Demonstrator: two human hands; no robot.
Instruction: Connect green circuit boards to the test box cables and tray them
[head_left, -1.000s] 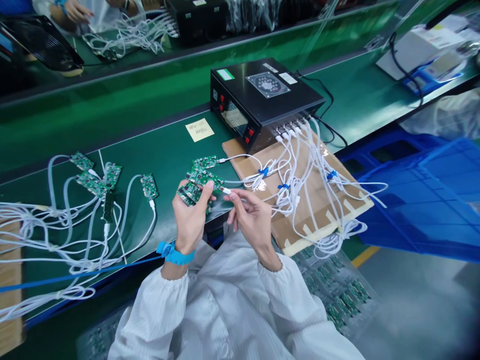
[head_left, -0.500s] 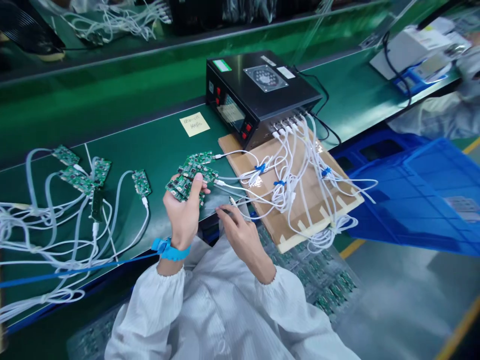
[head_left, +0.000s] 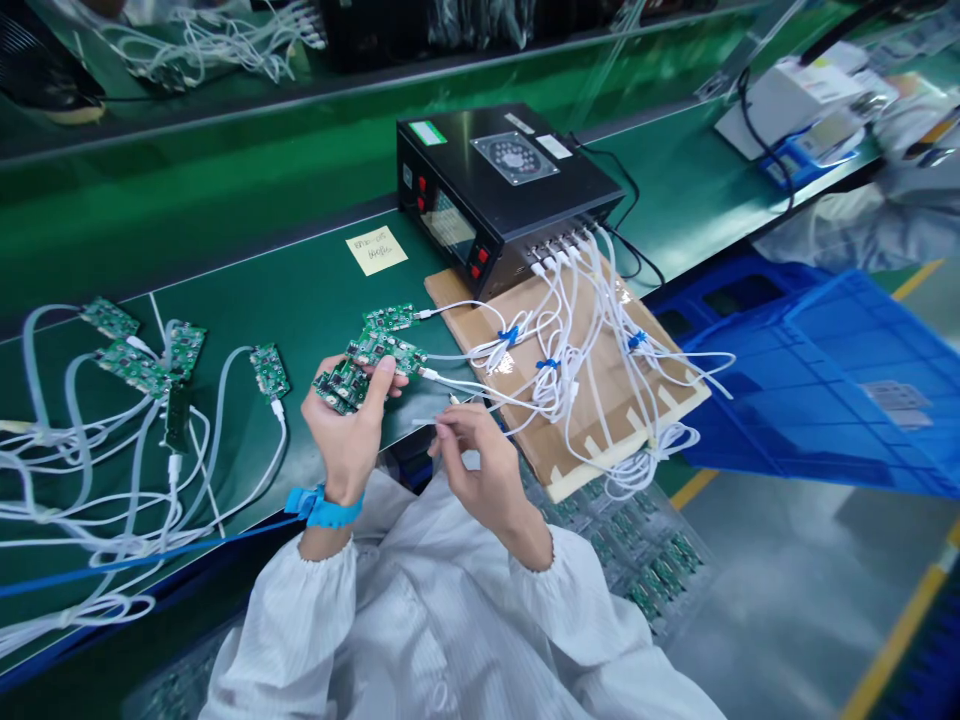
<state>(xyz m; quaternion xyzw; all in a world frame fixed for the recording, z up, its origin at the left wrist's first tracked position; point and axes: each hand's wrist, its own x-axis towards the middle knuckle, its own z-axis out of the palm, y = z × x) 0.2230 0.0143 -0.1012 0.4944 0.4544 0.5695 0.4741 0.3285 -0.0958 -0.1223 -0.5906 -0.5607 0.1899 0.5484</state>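
Note:
My left hand (head_left: 352, 425), with a blue strap at its wrist, is closed on several green circuit boards (head_left: 341, 388), its thumb on top. Another circuit board (head_left: 390, 318) lies just beyond them with a white cable plugged into it. White cables (head_left: 457, 385) run from the boards toward the black box (head_left: 510, 190). My right hand (head_left: 480, 455) is to the right of the boards, its thumb and index finger pinched on a thin white cable (head_left: 427, 421) by the table's front edge.
Connected boards (head_left: 135, 368) and tangled white cables (head_left: 82, 500) lie at the left. A cardboard sheet (head_left: 600, 400) carries cables bundled with blue ties. A yellow note (head_left: 376, 250) and a blue bin (head_left: 840, 390) are in view. Trays of boards (head_left: 645, 560) sit below the table.
The view has shifted slightly. The boards in my left hand have spread apart, the lower ones now further left. My right hand's fingers have closed together on a thin white cable.

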